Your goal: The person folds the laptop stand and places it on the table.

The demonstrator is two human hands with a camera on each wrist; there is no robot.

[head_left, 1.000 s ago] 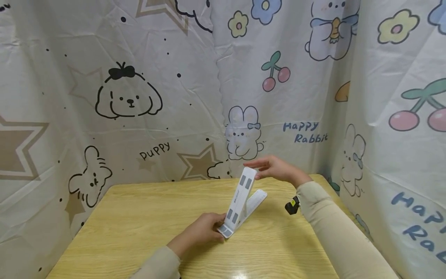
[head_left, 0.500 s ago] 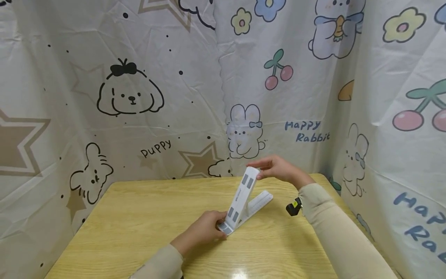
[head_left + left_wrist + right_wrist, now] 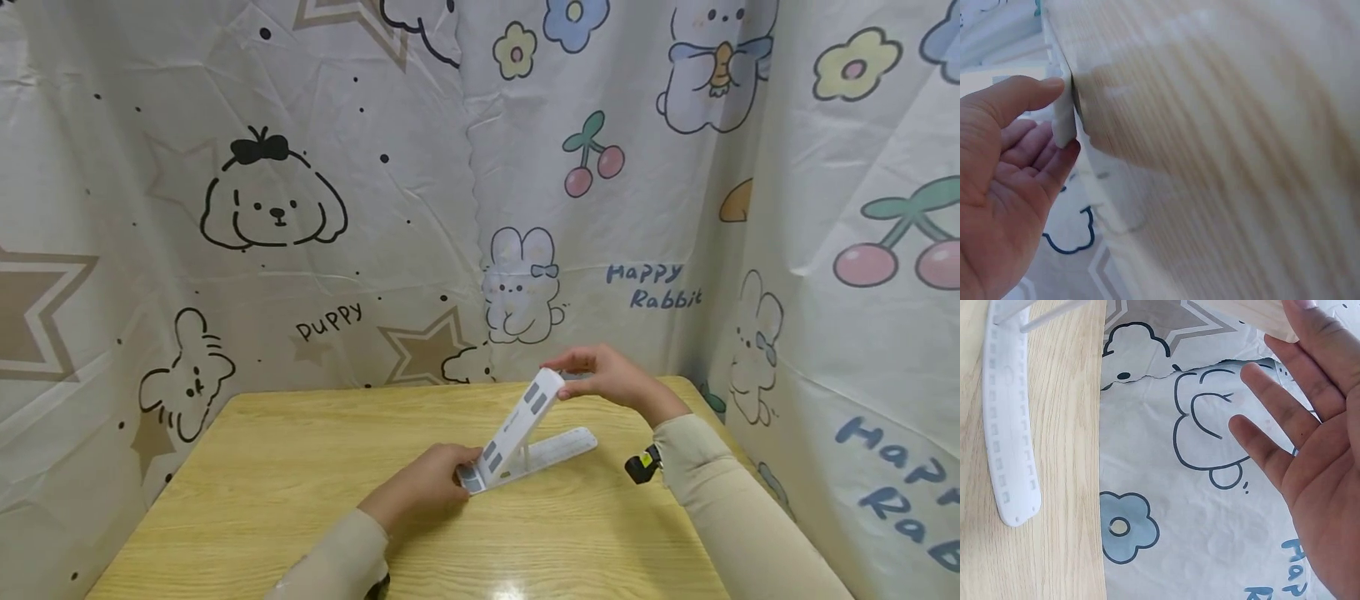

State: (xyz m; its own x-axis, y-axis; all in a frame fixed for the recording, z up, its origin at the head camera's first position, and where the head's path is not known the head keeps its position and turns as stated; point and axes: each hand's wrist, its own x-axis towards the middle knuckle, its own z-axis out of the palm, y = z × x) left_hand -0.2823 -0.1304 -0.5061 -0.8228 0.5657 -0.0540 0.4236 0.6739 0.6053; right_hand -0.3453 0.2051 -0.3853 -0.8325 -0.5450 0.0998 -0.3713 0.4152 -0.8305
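Observation:
A white foldable laptop stand (image 3: 516, 423) with grey pads stands partly unfolded near the middle of the table, its padded arm slanting up to the right. My left hand (image 3: 427, 485) grips the low lipped end; the left wrist view has the thumb and fingers on either side of that white end (image 3: 1064, 115). At the raised tip, my right hand (image 3: 613, 382) pinches the arm between thumb and forefinger. In the right wrist view its other fingers (image 3: 1260, 444) spread loosely. The notched base strip (image 3: 1011, 425) lies low along the wood, with thin struts rising from it.
A wood-grain table (image 3: 300, 467) carries the stand. Behind it and to the right hangs a pale printed curtain (image 3: 420, 250), close to the far table edge. A small black device with a yellow mark (image 3: 642, 465) sits at my right wrist.
The laptop stand has tilted lower: its base strip has swung down flatter and the padded arm leans further right. My right hand has followed its tip slightly right and down. Both grips persist.

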